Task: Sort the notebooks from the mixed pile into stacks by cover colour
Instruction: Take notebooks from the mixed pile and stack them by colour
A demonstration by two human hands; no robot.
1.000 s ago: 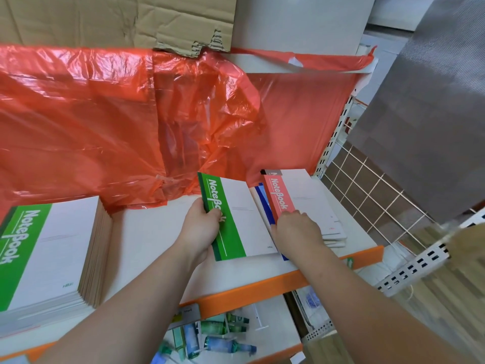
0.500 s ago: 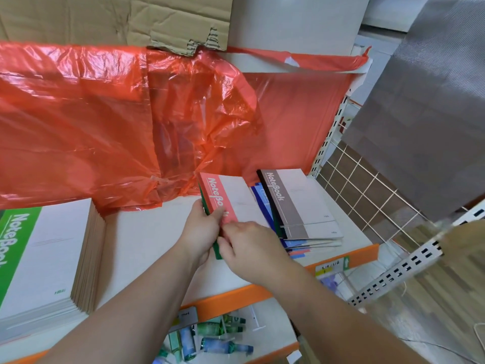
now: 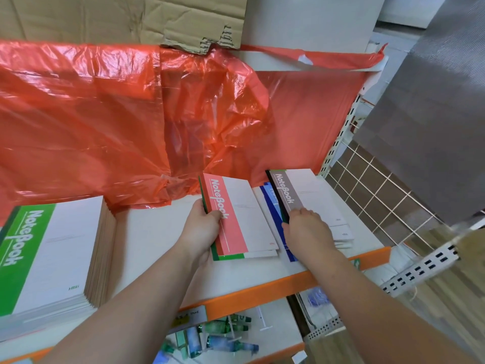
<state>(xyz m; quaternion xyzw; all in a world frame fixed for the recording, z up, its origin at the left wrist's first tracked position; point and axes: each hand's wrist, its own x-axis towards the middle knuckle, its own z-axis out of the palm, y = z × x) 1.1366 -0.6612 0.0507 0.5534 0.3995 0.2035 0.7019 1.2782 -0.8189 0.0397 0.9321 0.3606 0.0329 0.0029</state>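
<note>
left grip [image 3: 202, 227]: curled round the pink notebook [image 3: 236, 214] and the green notebook [image 3: 228, 257] beneath it, leaving the right free to pick.
right grip [image 3: 307, 229]: seemingly pinching the grey notebook [image 3: 309, 195] atop the mixed pile [image 3: 270, 203], at 3 o'clock.
around: green stack [image 3: 47, 256] at 9 o'clock; red plastic sheet [image 3: 105, 127] droops onto the shelf [image 3: 147, 245] at 12, crowding stacking room.

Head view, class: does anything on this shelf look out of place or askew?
Yes. The pink notebook lies on a green notebook in the left hand, colours mixed. Under the grey notebook at the right hand, blue covers stick out crookedly.
</note>
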